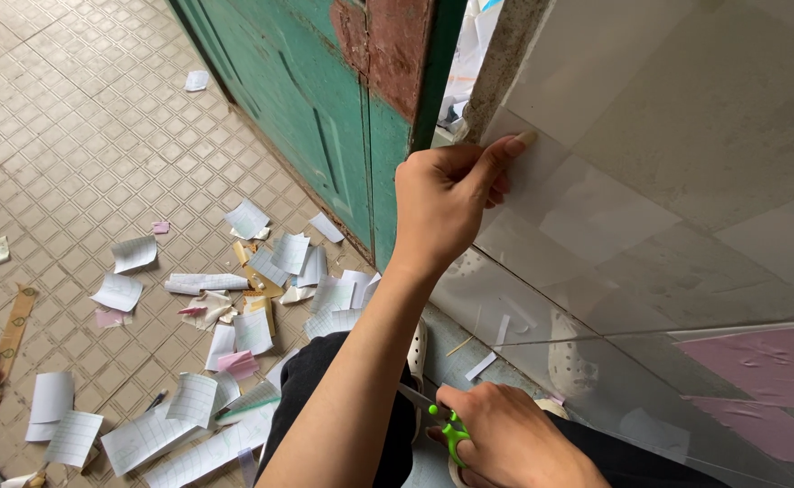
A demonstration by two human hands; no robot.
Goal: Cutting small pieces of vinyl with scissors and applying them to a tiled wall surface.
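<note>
The right hand (505,438), low near the bottom edge of the view, is closed around the green handles of a pair of scissors (438,417); their long axis runs up and to the left, blades pointing toward the person's dark-clothed knee. The left hand (447,199) reaches up with fingers pressed flat against the glossy tiled wall (686,136), beside its rough edge and the green door (325,108), grasping nothing. Cut paper scraps (252,298) lie scattered over the patterned floor tiles (81,136).
</note>
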